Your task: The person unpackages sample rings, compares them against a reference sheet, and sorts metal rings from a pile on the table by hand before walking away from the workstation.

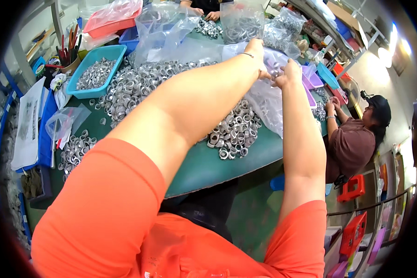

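Both my arms reach out over the green table (259, 150). Between them hangs a large clear plastic bag (267, 104), crumpled, its lower part draping over the tabletop. My left hand (258, 60) is closed at the upper part of the bag. Close to its right, my right hand (289, 74) pinches the bag too, fingers bent. Grey metal rings lie in a big heap (141, 83) left of my left forearm, and a smaller pile (236, 132) sits beneath my hands. What the bag holds near my fingers is hard to make out.
A turquoise basin (85, 94) of small metal parts stands at the left, near a red basket (111, 23). Filled clear bags (243, 28) sit at the far side. A person in brown (354, 143) works at the right; another person's hands (212, 16) show at the far edge.
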Action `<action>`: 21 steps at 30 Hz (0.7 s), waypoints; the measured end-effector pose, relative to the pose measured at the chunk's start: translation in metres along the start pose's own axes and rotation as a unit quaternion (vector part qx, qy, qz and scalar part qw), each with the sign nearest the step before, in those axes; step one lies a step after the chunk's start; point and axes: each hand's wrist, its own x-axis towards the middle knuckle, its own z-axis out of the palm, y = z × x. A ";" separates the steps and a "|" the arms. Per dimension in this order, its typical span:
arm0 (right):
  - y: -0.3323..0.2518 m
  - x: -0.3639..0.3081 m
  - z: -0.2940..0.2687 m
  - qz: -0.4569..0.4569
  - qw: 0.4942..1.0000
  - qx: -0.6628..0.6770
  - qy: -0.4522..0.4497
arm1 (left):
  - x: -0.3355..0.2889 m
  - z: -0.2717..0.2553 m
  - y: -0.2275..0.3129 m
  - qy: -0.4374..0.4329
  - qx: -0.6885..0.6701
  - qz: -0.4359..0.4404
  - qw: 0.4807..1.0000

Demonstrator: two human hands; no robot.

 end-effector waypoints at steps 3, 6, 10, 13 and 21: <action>0.028 0.037 -0.030 -0.108 0.990 -0.084 -0.018 | 0.009 -0.021 0.004 0.040 0.042 0.035 0.998; 0.048 -0.029 -0.017 -0.358 0.922 -0.143 -0.044 | -0.035 -0.062 0.023 0.007 -0.002 0.178 0.984; 0.093 -0.179 0.005 -0.488 0.772 -0.330 -0.239 | -0.148 -0.135 0.043 -0.224 -0.071 0.127 0.964; 0.149 -0.240 0.016 -0.459 0.618 -0.307 -0.560 | -0.233 -0.196 0.010 -0.374 -0.014 0.044 0.926; 0.225 -0.318 0.046 -0.460 0.481 -0.354 -0.657 | -0.340 -0.328 -0.145 -0.083 -0.274 -0.301 0.910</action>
